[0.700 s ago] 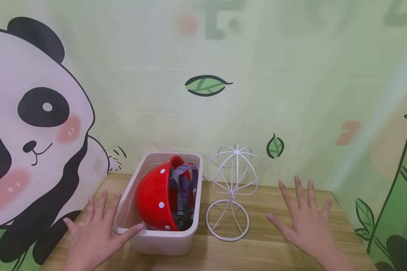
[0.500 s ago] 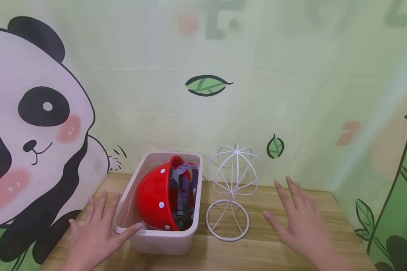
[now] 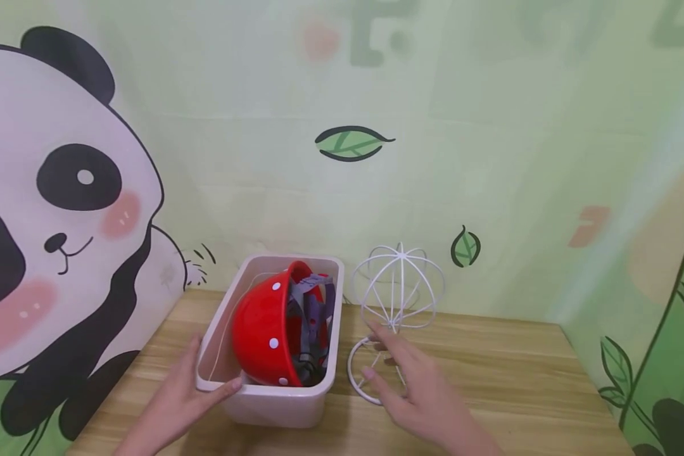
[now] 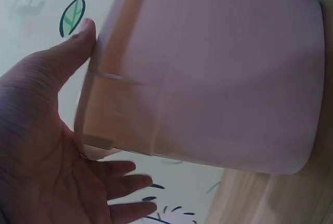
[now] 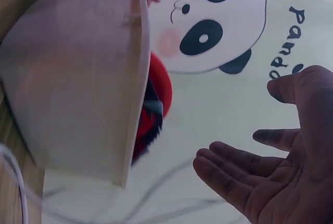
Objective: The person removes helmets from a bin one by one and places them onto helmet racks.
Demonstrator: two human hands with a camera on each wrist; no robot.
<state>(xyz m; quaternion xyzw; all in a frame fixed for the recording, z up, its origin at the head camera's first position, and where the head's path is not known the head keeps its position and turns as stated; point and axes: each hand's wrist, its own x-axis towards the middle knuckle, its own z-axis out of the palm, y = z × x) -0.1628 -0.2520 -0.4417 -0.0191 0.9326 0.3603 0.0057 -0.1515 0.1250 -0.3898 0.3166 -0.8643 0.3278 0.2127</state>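
Observation:
In the head view, a red helmet (image 3: 260, 332) with white dots lies on its side in a white plastic bin (image 3: 276, 405), its grey straps facing right. My left hand (image 3: 177, 392) is at the bin's near left corner, thumb along the front rim and fingers beside the left wall. The left wrist view shows those fingers nearly straight around the corner of the bin (image 4: 223, 73). My right hand (image 3: 418, 392) hovers with relaxed fingers in front of a white wire hat stand (image 3: 400, 285), partly covering its ring base. Nothing is in the right palm (image 5: 291, 182).
The wooden table (image 3: 507, 380) carries the bin and the stand side by side. Behind it hangs a pale green cloth backdrop (image 3: 251, 158) printed with a panda (image 3: 11, 158) and leaves, close behind both things.
My right hand has swung left from the table's right side to the stand's base. My left hand has moved in against the bin's corner, its spread fingers drawing together. Helmet and stand stay put.

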